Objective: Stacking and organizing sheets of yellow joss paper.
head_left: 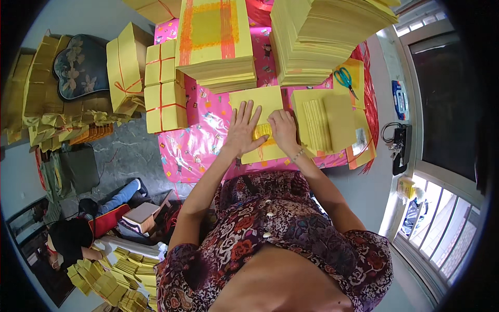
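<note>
We have the yellow sheet (267,98) flat before us on the glossy pink table cover (200,148), just left of the folded yellow papers (317,125); whether it is one leaf or several, we cannot tell. Our left hand (241,129) rests palm down along its left side, fingers spread apart, thumb reaching onto the gold patch (263,132), while our right hand (282,131) sits at its right side with fingers bent and close together, and we cannot tell whether they pinch any paper underneath. We judge the sheet light and limp, easy to crease and quick to tear if tugged, and likely to skate on that shiny cover unless a palm weighs it down. The gold patch looks thin and delicate, so we do best to keep nails and rubbing off it. For a hold, we would steady the plain paper with a flat left palm and take a bare edge or corner between right thumb and forefinger, pulling gently and level
</note>
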`<state>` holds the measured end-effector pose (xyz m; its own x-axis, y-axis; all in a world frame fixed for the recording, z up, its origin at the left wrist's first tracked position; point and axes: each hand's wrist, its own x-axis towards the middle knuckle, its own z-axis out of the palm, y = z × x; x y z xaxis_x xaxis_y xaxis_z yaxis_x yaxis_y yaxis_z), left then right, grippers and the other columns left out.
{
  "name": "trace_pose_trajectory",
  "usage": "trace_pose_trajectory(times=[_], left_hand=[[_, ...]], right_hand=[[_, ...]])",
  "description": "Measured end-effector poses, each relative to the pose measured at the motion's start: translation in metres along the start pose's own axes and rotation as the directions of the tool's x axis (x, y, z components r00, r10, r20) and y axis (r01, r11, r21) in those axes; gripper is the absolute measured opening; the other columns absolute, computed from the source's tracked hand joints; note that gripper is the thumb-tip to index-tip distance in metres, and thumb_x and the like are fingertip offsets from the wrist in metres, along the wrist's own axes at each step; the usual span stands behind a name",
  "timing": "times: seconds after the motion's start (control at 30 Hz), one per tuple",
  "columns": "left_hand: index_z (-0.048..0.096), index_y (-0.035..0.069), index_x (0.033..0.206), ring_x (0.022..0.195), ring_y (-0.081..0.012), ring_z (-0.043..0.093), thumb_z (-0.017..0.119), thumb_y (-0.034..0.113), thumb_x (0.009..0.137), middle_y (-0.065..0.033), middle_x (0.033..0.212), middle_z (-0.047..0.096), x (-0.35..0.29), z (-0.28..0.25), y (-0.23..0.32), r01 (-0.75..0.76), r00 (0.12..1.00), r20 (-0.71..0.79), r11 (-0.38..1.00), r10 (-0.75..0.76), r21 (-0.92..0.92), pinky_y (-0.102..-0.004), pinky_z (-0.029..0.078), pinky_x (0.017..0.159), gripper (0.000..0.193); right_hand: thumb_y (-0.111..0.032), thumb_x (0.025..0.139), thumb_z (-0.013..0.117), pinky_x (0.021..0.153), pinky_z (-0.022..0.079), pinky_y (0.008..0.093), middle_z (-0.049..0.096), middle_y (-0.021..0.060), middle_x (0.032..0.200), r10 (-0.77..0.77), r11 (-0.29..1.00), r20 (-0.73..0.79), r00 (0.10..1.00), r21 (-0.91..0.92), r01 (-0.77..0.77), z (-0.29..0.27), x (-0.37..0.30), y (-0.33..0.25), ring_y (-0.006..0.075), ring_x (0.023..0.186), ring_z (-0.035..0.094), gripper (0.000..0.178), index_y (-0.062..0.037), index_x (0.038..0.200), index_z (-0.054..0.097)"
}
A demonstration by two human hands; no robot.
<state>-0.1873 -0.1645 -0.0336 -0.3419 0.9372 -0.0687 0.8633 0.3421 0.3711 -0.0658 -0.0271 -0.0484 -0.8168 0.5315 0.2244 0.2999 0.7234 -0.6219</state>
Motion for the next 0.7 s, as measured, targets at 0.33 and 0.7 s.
trace_pose_trajectory(times=[0.33,0.7], left_hand=[[0.017,0.009,0.158,0.151,-0.0431,0.007,0.060,0.065,0.080,-0.0242,0.162,0.012,-0.003,-0.002,-0.004,0.007,0.999,0.052,1.000,-0.008,0.029,-0.0587,0.010,0.120,0.106],[0.040,0.009,0.150,0.148,-0.0389,0.023,0.061,0.040,0.091,-0.0217,0.159,0.028,-0.005,-0.002,-0.030,-0.086,0.976,-0.218,0.870,-0.025,-0.486,-0.0538,0.020,0.119,0.070]], right_hand=[[-0.021,0.084,0.071,0.076,0.047,0.0426,0.058,0.0085,0.092,-0.010,0.999,0.036,0.999,-0.039,0.011,0.001,0.002,-0.001,0.0292,0.089,0.057,0.020,-0.0089,0.092,0.058],[-0.028,0.080,0.075,0.078,0.047,0.0416,0.059,0.0075,0.096,-0.156,0.980,0.083,0.984,-0.109,0.164,-0.014,0.009,-0.007,0.0282,0.092,0.057,0.040,-0.0099,0.113,0.064]])
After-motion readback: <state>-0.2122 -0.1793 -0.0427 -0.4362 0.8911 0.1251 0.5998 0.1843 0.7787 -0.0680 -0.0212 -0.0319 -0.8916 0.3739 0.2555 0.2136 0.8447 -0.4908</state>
